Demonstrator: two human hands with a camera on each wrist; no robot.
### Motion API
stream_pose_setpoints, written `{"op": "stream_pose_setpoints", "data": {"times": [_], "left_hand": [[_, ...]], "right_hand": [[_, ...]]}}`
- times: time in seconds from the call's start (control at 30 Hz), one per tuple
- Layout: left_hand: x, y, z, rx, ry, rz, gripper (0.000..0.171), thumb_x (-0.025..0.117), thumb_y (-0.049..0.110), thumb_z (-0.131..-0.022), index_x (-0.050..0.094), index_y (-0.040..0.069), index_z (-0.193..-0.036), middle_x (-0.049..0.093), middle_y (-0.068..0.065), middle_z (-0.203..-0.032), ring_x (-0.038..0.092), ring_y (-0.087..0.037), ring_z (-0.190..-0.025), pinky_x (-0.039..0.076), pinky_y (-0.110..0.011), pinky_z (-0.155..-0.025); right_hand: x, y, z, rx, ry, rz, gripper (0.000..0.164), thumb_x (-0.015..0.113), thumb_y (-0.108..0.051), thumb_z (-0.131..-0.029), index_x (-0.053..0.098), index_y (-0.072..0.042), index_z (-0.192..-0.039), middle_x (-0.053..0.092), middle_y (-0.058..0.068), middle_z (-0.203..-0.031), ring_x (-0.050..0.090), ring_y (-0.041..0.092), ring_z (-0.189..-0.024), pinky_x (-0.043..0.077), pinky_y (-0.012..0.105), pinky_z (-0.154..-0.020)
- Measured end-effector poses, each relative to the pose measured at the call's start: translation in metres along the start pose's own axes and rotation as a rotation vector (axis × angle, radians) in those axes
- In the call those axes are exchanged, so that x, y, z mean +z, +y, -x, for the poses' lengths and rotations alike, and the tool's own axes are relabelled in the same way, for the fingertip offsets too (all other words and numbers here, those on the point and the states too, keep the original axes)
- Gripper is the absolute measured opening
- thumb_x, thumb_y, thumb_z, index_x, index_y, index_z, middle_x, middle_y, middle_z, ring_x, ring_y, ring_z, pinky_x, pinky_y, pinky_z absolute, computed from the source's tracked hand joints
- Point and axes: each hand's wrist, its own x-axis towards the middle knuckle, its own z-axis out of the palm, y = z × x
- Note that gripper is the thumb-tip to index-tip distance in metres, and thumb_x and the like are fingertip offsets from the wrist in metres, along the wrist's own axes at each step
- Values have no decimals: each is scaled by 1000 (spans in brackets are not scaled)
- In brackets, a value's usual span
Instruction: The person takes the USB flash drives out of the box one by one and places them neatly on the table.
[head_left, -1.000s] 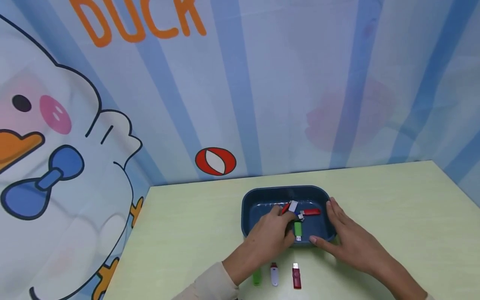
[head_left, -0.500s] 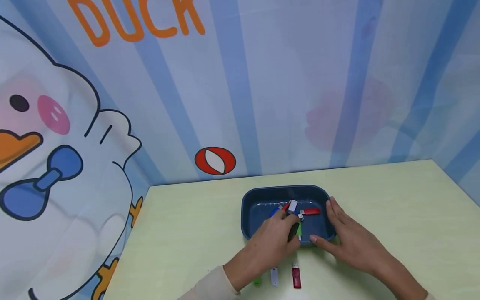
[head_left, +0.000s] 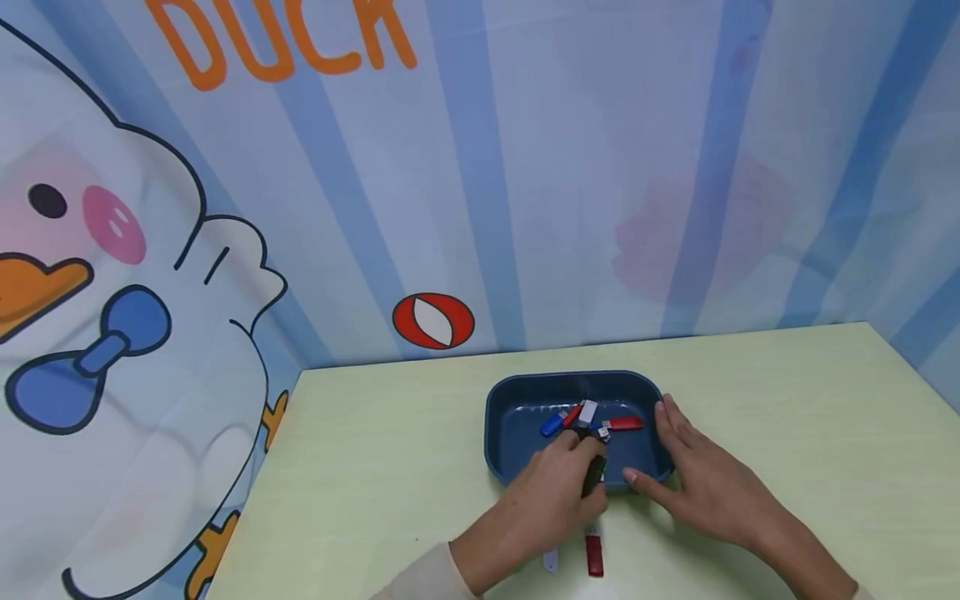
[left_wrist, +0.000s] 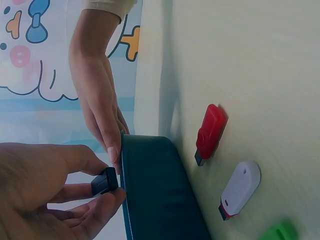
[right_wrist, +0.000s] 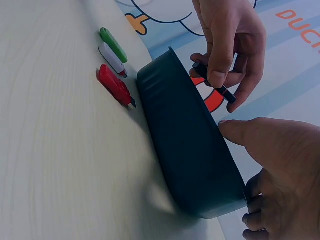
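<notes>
- Black USB stick (left_wrist: 104, 182): pinched between thumb and fingers of the left hand (head_left: 545, 493), just above the tray (head_left: 514, 443) near its 6 o'clock rim; gripped towards the fingertips, probably to leave much of it uncovered.
- At the tray's 4 o'clock corner, right hand (head_left: 708, 485) spread wide: thumb on the near rim, fingers along the side, apparently to steady the tray.
- Inside the tray, lying loose: blue stick (head_left: 552, 424) at 9 o'clock, bright red stick (head_left: 625, 423) at 3, pale-ended piece (head_left: 588, 412) near 1; seemingly in no order.
- On the table (head_left: 375, 467) beyond 6 o'clock: dark red stick (left_wrist: 211, 131), white stick (left_wrist: 241, 187) and green stick (left_wrist: 280, 232) in a row, gaps between, likely to stay separate.
</notes>
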Motion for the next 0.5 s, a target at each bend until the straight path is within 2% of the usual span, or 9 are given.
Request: {"op": "stream_pose_setpoints", "data": {"times": [0.27,0.5], "left_hand": [[4,2,2,-21,-44,43,36,65,27,-87,55,19,-121,53,4,-111,51,-2,-81,46,-12,-63],[6,4,4,-3,-57,39,32,64,25,-87,54,19,-117,52,5,-105,50,-1,-76,44,-12,-60]], "right_hand": [[-3,0,-1,0,-14,-16,105,36,-77,-83,14,0,-150,1,13,-157,23,37,-135,39,55,-95],[-3,2,0,-12,-19,-23,102,37,-75,-85,13,0,-150,1,13,-157,21,35,-136,38,54,-97]]}}
